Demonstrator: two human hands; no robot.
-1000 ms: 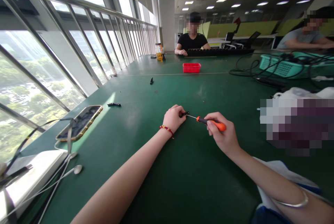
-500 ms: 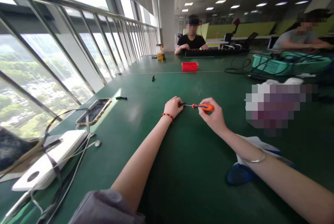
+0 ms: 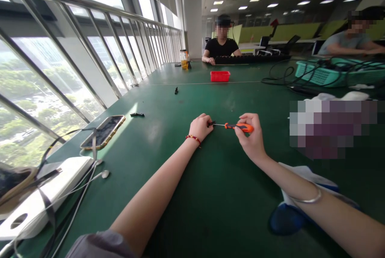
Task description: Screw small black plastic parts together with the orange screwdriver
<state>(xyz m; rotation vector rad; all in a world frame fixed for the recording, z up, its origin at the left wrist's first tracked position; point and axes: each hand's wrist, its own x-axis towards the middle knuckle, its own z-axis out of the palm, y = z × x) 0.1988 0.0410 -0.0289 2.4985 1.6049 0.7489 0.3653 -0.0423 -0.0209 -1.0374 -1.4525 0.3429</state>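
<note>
My left hand [image 3: 201, 128] is closed on a small black part [image 3: 212, 123] just above the green table, and most of that part is hidden by the fingers. In my right hand [image 3: 252, 139] is a screwdriver [image 3: 242, 127] with an orange and black handle, gripped between thumb and fingers. Its thin shaft points left, and the tip meets the black part or lies very close to it. Two more black pieces lie on the table: a longer one [image 3: 137, 114] to the left and a smaller one [image 3: 176, 90] farther back.
A red bin [image 3: 219, 76] and a teal basket [image 3: 325, 73] with cables stand toward the back. At left lie a phone [image 3: 104, 131], a white box [image 3: 49, 198] and earphones [image 3: 105, 174]. A white and blue glove [image 3: 288, 218] is under my right forearm. Two people sit beyond.
My right hand and the screwdriver have shifted slightly right and down in view, and its fingers are more spread along the handle. The person opposite has moved a hand.
</note>
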